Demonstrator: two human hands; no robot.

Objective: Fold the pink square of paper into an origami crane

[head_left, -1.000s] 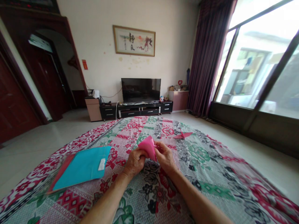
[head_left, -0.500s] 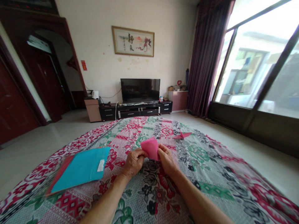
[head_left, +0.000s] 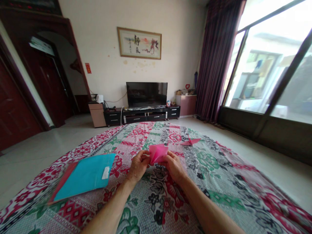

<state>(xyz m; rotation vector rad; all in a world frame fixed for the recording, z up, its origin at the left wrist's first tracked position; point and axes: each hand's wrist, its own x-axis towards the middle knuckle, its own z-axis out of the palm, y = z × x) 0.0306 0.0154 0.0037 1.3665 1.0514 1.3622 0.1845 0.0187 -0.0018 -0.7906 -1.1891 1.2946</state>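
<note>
A folded sheet of pink paper (head_left: 158,152) is held up between my two hands, above the flowered tablecloth (head_left: 156,191). Its layers stand apart, and a crease shows towards the left side. My left hand (head_left: 139,165) pinches the paper's left edge between thumb and fingers. On the other side, my right hand (head_left: 174,164) grips the lower right edge, its thumb along the bottom. Beyond my right hand lies a folded pink paper figure (head_left: 190,141) with pointed ends, touched by neither hand.
Left of my arms lies a blue packet (head_left: 85,177) with a white label, over a reddish sheet (head_left: 60,183). Past the table's far edge stand a low black cabinet (head_left: 113,117) and a television (head_left: 146,94). Windows (head_left: 258,71) line the right side.
The pink paper has gone from a flat, tilted square to a spread shape with parted layers. Both hands have shifted their grip slightly around it.
</note>
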